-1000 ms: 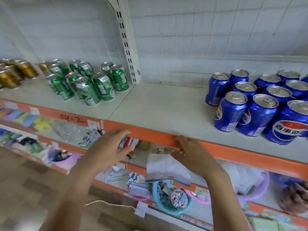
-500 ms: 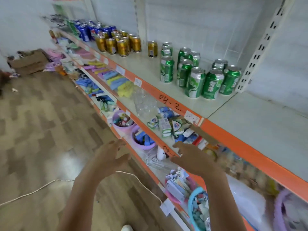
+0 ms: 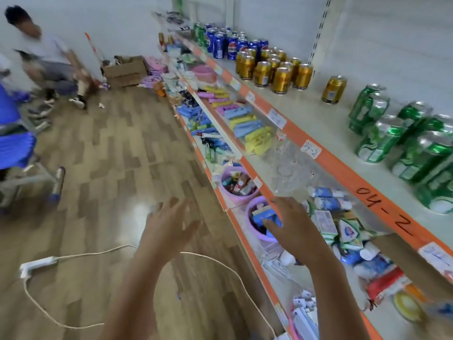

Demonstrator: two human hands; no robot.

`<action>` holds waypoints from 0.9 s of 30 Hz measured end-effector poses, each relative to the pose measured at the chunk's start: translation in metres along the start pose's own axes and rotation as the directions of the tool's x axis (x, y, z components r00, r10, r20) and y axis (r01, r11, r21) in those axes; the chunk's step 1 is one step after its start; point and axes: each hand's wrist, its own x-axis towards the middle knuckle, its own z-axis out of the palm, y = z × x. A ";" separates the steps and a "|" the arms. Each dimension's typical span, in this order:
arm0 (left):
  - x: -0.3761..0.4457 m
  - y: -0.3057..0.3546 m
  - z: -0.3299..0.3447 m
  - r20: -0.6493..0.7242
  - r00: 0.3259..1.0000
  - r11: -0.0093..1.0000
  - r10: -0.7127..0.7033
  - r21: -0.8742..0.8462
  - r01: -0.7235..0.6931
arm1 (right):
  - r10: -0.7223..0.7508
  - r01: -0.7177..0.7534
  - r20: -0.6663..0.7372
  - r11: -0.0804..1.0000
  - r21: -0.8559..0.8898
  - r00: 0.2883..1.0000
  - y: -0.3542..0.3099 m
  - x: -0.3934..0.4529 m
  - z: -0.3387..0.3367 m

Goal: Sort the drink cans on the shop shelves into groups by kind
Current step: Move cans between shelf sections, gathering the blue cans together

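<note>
Both hands are raised empty in front of the shelving, fingers spread and relaxed: the left hand [image 3: 171, 224] hangs over the wooden floor [image 3: 110, 155], and the right hand [image 3: 294, 227] hangs over the lower shelf [image 3: 247, 241], above a purple tub [image 3: 255, 225] of small packets. Neither touches a can. The drink cans stand on the upper shelf [image 3: 306, 114], behind its orange front edge, well apart from both hands. The green cans [image 3: 402, 143] are grouped toward the shelf's near end, closest to the right hand. A single gold can [image 3: 333, 89] stands alone further along, then a cluster of gold cans [image 3: 274, 69], then blue cans [image 3: 228, 44] near the far end. A white cable [image 3: 81, 256] trails across the floor below the left hand.
</note>
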 end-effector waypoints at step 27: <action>0.331 -0.012 0.025 -0.124 0.991 0.995 -0.049 -0.093 0.038 | 0.124 -0.102 -0.231 0.989 0.107 0.965 0.016 0.333 0.035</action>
